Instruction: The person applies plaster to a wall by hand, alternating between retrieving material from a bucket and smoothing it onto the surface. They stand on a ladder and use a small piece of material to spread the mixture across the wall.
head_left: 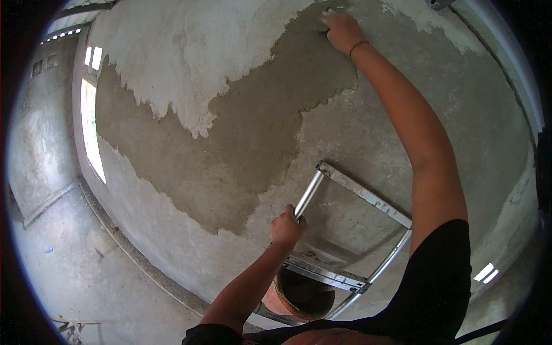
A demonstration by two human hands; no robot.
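Observation:
My left hand (288,225) is wrapped round the side rail of a metal ladder (308,194), whose top bar leans near the wall. My right hand (343,33) is stretched up high against the wall (241,34), its fingers closed and a little blurred. Whatever it holds is too small and smeared to make out. Darker, damp-looking plaster (264,109) with ragged edges spreads from beside my right hand down to the lower left. Paler, drier patches border it above and below.
Under the ladder's lower step hangs or stands an orange-red bucket (278,302) with a dark inside; its support is hidden. A bright window opening (89,126) is at the left. Far below lies the concrete floor (115,276), with a small blue item (48,250) on it.

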